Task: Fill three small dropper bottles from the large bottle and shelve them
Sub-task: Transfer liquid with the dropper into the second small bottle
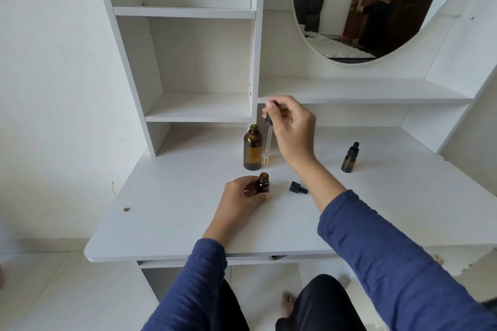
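The large amber bottle (252, 148) stands uncapped on the white desk (172, 223). My right hand (291, 126) pinches the black bulb of the long glass dropper (267, 142), which hangs upright just right of the large bottle, above the desk. My left hand (242, 200) grips a small amber bottle (264, 183), open at the top, standing on the desk in front of the large one. Its black dropper cap (298, 187) lies on its side to the right. A second small bottle (349, 158), capped, stands farther right.
White shelf compartments (200, 107) rise behind the desk at the left, and a long shelf (363, 94) runs under a round mirror (376, 8) at the right. A small brown speck (125, 209) lies near the desk's left edge.
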Available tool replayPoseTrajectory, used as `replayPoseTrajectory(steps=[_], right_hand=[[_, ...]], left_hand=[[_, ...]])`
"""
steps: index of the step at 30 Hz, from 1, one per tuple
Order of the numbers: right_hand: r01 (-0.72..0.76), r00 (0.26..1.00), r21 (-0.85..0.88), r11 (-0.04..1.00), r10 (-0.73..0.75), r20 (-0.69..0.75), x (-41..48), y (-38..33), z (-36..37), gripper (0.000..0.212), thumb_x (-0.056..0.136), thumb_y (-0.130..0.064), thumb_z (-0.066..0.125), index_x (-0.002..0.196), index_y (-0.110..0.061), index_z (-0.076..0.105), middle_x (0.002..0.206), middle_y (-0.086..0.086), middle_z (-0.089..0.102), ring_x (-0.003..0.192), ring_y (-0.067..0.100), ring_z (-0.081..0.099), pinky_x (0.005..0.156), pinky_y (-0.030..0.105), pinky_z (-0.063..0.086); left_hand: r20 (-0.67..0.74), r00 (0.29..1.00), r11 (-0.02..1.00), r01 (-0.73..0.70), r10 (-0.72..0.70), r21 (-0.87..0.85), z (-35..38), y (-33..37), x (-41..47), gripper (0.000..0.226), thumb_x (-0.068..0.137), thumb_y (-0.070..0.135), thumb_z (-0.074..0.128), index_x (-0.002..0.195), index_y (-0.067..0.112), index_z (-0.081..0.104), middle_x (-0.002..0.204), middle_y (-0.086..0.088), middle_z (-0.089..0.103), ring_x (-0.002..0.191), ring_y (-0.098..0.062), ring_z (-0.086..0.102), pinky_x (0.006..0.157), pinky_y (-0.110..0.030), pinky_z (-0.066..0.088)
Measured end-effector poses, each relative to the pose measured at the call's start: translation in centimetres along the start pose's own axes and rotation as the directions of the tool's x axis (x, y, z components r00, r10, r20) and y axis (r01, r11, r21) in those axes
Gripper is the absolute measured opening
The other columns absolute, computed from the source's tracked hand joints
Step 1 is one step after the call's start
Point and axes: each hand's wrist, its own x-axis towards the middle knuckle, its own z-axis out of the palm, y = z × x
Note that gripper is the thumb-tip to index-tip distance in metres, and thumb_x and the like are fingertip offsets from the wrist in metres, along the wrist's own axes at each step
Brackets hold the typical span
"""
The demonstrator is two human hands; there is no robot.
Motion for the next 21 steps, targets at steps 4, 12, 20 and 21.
replayPoseTrajectory(steps=[4, 12, 20, 21], right_hand=[[-0.033, 0.999, 0.001, 0.999, 0.033, 0.013, -1.1, 0.3, -0.3, 0.009, 0.089, -0.005, 0.056, 0.086, -0.005, 0.065, 0.072, 0.005, 0.065, 0.069, 0.017, 0.063, 0.068, 0.028, 0.053], [-0.057, 0.997, -0.008, 0.998, 0.057, 0.056, -2.0, 1.1, -0.2, 0.009, 0.088, -0.007, 0.057, 0.085, -0.007, 0.065, 0.073, 0.003, 0.066, 0.072, 0.017, 0.064, 0.069, 0.027, 0.053], [-0.075, 0.994, -0.054, 0.996, 0.079, 0.077, -1.9, 1.4, -0.3, 0.012, 0.086, -0.004, 0.059, 0.076, 0.000, 0.064, 0.069, 0.001, 0.065, 0.068, 0.011, 0.062, 0.065, 0.016, 0.048], [-0.075, 0.994, -0.050, 0.996, 0.078, 0.076, -1.9, 1.5, -0.3, 0.012, 0.085, -0.004, 0.059, 0.076, 0.000, 0.064, 0.068, 0.000, 0.065, 0.067, 0.012, 0.062, 0.065, 0.017, 0.049]], left_hand=[[0.004, 1.000, 1.000, -0.008, 0.008, -0.007, 0.0, 0.0, 0.0, 0.027, 0.075, 0.008, 0.075, 0.100, 0.006, 0.068, 0.096, -0.007, 0.070, 0.085, -0.011, 0.064, 0.075, -0.007, 0.048], [-0.009, 1.000, 1.000, -0.010, 0.010, 0.017, 0.0, -0.1, 0.0, 0.029, 0.075, 0.010, 0.075, 0.102, 0.005, 0.068, 0.099, -0.009, 0.069, 0.085, -0.012, 0.063, 0.071, -0.003, 0.045], [-0.007, 1.000, 1.000, 0.014, -0.015, -0.026, 0.1, -0.2, 0.1, 0.032, 0.073, 0.009, 0.076, 0.103, 0.006, 0.067, 0.098, -0.008, 0.068, 0.085, -0.012, 0.063, 0.071, -0.004, 0.047], [-0.006, 1.000, 1.000, 0.014, -0.014, -0.026, 0.1, -0.2, 0.1, 0.031, 0.073, 0.009, 0.076, 0.103, 0.006, 0.067, 0.098, -0.008, 0.068, 0.084, -0.012, 0.062, 0.071, -0.004, 0.046]])
